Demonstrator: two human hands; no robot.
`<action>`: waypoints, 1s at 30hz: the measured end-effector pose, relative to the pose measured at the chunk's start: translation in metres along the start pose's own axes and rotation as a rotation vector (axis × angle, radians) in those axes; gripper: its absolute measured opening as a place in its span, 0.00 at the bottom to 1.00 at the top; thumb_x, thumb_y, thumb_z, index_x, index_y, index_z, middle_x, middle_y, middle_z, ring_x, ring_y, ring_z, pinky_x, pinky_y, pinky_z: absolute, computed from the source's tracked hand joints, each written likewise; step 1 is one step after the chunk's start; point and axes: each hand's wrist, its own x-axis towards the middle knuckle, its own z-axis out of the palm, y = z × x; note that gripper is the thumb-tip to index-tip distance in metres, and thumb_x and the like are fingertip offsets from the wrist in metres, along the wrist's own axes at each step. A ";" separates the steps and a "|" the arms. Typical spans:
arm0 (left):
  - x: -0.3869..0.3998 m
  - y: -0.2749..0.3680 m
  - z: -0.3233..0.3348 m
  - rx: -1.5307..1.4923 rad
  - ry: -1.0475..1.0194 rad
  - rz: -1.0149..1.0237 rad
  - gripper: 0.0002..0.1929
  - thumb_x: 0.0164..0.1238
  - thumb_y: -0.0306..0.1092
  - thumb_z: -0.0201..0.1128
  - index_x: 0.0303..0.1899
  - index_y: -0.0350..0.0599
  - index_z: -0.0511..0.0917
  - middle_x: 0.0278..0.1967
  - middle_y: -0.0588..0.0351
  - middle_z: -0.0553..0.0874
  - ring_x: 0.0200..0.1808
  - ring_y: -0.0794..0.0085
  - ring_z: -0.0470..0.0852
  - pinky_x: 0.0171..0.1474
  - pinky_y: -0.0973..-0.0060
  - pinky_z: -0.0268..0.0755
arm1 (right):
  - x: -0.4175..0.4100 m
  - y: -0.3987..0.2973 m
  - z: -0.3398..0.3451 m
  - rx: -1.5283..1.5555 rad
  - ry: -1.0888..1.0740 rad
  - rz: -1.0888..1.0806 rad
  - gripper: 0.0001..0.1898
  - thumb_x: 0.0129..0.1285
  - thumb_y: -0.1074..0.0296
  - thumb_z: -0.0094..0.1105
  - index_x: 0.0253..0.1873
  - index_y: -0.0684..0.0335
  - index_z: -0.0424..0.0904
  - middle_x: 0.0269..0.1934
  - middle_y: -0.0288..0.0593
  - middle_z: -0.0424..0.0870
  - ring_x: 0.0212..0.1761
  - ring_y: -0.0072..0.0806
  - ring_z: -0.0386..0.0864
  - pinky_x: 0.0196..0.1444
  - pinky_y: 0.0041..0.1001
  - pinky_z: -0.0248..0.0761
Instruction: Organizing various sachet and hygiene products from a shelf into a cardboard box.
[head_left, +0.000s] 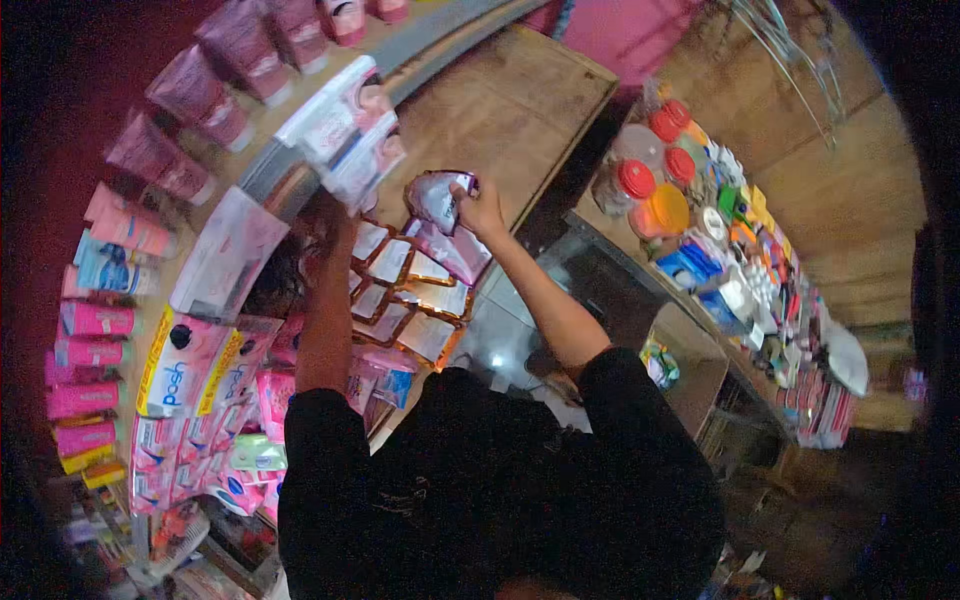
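Note:
My right hand (480, 210) grips a silver and purple packet (435, 196) above the wooden surface. Just below it, a pink-purple packet (454, 247) lies beside several orange-edged packets with pale faces (390, 261). My left hand (336, 214) reaches up to the shelf on the left, under white and pink sachets (349, 135) that hang from the shelf edge. Those sachets and the shadow cover most of its fingers, so its grip is hidden.
Upright tubes (199, 97) line the curved shelf on the left, with hanging sachet strips (180, 367) below. To the right, a wooden counter (622, 251) bears red-lidded jars (637, 178) and many small goods. A gap with tiled floor (510, 315) separates the two sides.

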 end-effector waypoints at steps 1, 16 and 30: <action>0.011 0.016 -0.004 0.010 0.026 -0.003 0.21 0.66 0.34 0.54 0.58 0.35 0.69 0.50 0.37 0.77 0.51 0.47 0.76 0.56 0.59 0.69 | -0.003 -0.010 -0.004 0.002 0.008 0.008 0.07 0.61 0.73 0.62 0.39 0.69 0.75 0.28 0.39 0.78 0.31 0.23 0.75 0.32 0.26 0.69; 0.045 0.333 -0.005 -0.465 -0.064 0.281 0.07 0.67 0.23 0.51 0.41 0.33 0.76 0.39 0.41 0.81 0.43 0.46 0.80 0.46 0.63 0.72 | -0.091 -0.134 -0.291 -0.163 0.302 0.093 0.13 0.58 0.66 0.63 0.42 0.71 0.77 0.33 0.45 0.81 0.35 0.27 0.76 0.40 0.28 0.70; -0.055 0.610 0.053 -0.901 -0.554 0.523 0.07 0.66 0.23 0.51 0.40 0.31 0.77 0.40 0.41 0.82 0.44 0.51 0.82 0.48 0.67 0.73 | -0.276 -0.079 -0.553 -0.297 0.816 0.440 0.09 0.59 0.70 0.62 0.39 0.70 0.77 0.29 0.42 0.80 0.29 0.22 0.76 0.31 0.24 0.70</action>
